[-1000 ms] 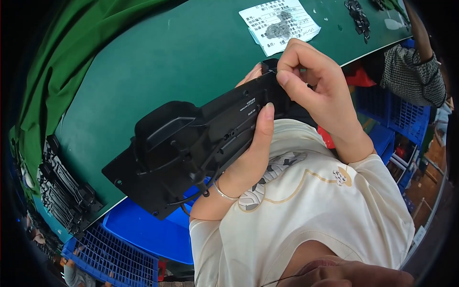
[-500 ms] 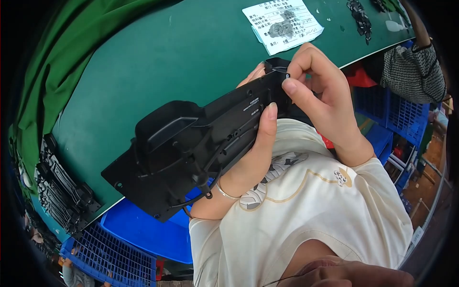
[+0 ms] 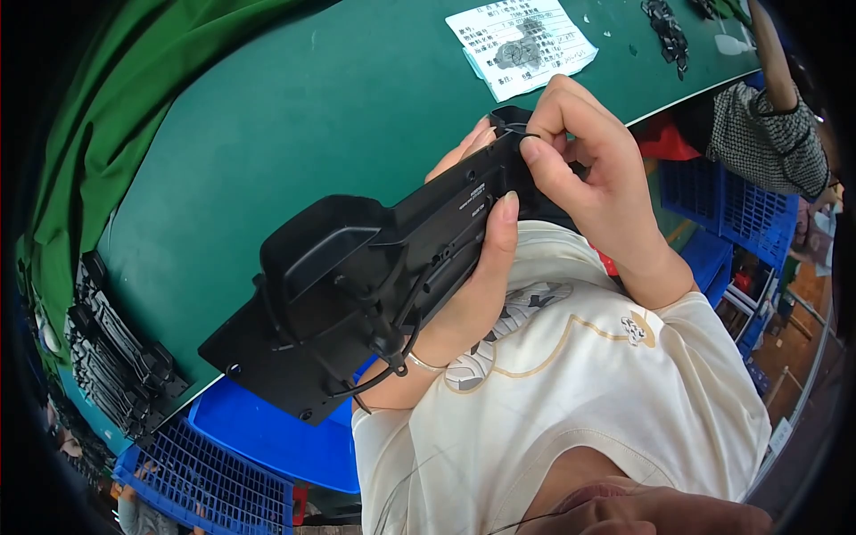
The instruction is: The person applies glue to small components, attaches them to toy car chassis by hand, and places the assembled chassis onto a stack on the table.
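Note:
My left hand [image 3: 486,259], with a bracelet at the wrist, is closed round a black plastic housing [image 3: 339,241]. Its thumb lies on the face with small white print, and its fingers wrap behind the far edge. The housing is tilted above the table edge, with a raised bulge and a black cord [image 3: 410,299] looping over its lower part. At the upper end, my right hand [image 3: 588,160] pinches a thin black cable [image 3: 526,134] between thumb and forefinger, close against the housing. The cable's tip is hidden by the fingers.
A written paper slip [image 3: 522,49] lies on the green table [image 3: 241,143]. Black parts are stacked at the left edge [image 3: 120,357], and green cloth [image 3: 98,143] hangs behind them. Blue bins [image 3: 276,437] stand below. Another person's sleeve [image 3: 767,134] shows at the right.
The housing's lower end has shifted slightly right and down. My right hand has moved a little left and up, and its fingertips have closed over the small end that showed beside them.

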### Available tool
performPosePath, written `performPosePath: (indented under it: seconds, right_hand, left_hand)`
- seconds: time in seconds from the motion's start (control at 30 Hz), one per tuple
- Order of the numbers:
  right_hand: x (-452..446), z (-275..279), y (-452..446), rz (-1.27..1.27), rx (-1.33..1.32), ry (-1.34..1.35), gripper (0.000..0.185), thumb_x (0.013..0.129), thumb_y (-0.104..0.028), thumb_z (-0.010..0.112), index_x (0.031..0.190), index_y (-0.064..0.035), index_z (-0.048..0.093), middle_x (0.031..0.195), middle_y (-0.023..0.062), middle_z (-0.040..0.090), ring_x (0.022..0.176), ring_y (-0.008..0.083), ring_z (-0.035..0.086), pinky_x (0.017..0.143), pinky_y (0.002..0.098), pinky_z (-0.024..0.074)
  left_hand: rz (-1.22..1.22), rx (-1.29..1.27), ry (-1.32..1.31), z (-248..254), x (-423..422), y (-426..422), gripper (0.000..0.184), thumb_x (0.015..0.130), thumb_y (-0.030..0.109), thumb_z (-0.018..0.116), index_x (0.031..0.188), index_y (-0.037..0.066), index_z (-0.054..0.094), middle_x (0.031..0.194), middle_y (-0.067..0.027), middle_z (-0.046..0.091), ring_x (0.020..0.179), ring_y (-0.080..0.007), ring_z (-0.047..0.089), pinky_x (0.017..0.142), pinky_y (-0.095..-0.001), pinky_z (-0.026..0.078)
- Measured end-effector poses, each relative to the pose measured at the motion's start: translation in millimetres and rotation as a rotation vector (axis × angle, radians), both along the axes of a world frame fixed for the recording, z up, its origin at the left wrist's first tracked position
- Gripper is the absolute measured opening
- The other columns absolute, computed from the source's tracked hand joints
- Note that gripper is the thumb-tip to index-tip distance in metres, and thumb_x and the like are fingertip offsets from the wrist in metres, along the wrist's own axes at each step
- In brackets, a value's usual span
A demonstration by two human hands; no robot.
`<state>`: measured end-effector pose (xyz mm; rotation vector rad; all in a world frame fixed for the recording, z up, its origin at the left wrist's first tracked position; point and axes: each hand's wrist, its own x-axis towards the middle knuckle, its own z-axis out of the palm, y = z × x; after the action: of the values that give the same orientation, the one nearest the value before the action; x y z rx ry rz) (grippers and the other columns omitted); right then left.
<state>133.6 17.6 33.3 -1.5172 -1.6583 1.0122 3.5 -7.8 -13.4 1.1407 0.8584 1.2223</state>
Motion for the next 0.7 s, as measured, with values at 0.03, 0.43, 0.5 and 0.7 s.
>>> performPosePath:
  seconds: [0.03, 0.43, 0.5, 0.7]
  right_hand:
    - [0, -1, 0, 0.007, -0.004, -0.003, 0.01, 0.074, -0.003, 0.056, 0.071, -0.0022, 0.046, 0.068, 0.0014, 0.04, 0.056, 0.0083, 0.04, 0.05, 0.0207, 0.0343]
    - [54, 7, -3, 0.02, -0.028, 0.176, 0.035, 0.07, -0.003, 0.064, 0.099, -0.0017, 0.045, 0.085, 0.0067, 0.047, 0.07, 0.0112, 0.05, 0.06, 0.0213, 0.0445]
    - [104, 3, 7, -0.289, 0.268, -0.081, 0.022, 0.074, -0.005, 0.06, 0.094, -0.0028, 0.049, 0.081, 0.0029, 0.052, 0.067, 0.0082, 0.052, 0.058, 0.0209, 0.0432]
    - [347, -49, 68, -1.086, 0.614, -0.309, 0.037, 0.068, -0.02, 0.068, 0.091, 0.0022, 0.049, 0.09, 0.0134, 0.054, 0.077, 0.0196, 0.055, 0.07, 0.03, 0.0457]
  left_hand:
    - [-0.006, 0.035, 0.037, -1, -2, 0, 0.039, 0.083, 0.011, 0.045, 0.117, -0.007, 0.04, 0.118, -0.0187, 0.044, 0.107, -0.0241, 0.045, 0.091, -0.0337, 0.034]
    - [0.224, -0.208, -0.009, 3, 12, -10, 0.047, 0.086, 0.021, 0.044, 0.121, -0.009, 0.032, 0.121, -0.0178, 0.041, 0.11, -0.0246, 0.042, 0.094, -0.0352, 0.032]
    - [0.23, -0.218, -0.087, 5, 12, -9, 0.045, 0.085, 0.016, 0.046, 0.122, -0.005, 0.033, 0.121, -0.0144, 0.041, 0.109, -0.0226, 0.043, 0.093, -0.034, 0.035]
    - [0.27, -0.268, -0.129, 10, 12, -8, 0.042, 0.085, 0.013, 0.048, 0.123, -0.001, 0.034, 0.121, -0.0121, 0.043, 0.107, -0.0198, 0.046, 0.09, -0.032, 0.04]
